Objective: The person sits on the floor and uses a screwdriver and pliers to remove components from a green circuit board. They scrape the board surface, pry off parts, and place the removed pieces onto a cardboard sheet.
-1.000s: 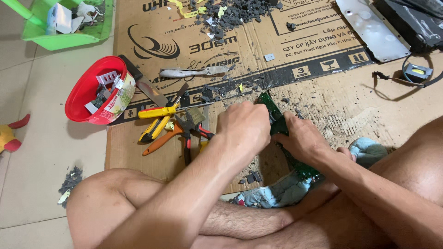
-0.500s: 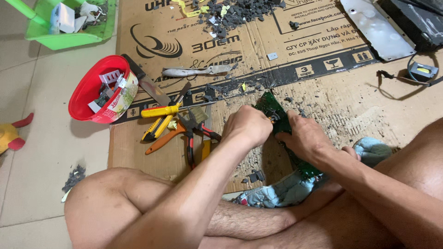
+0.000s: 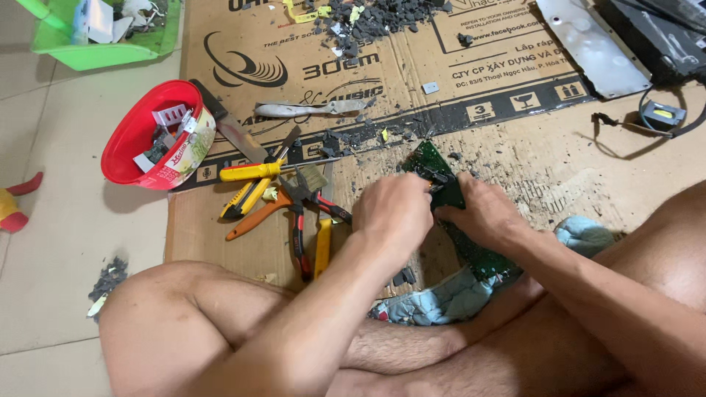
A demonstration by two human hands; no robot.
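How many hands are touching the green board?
2: the left hand grips the green board near its top end, and the right hand presses on it just beside. No other hands show.

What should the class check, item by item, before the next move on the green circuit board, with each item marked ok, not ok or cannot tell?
1. Both hands on the board: ok. The left hand and right hand meet on the green circuit board.
2. Board supported: ok. Its near end lies on the light blue cloth.
3. Tool in the left hand: cannot tell; the fingers hide it.
4. Spare tools within reach: ok. The yellow screwdriver and pliers lie beside the left hand.
5. Work surface tidy: not ok. Dark debris is scattered over the cardboard.
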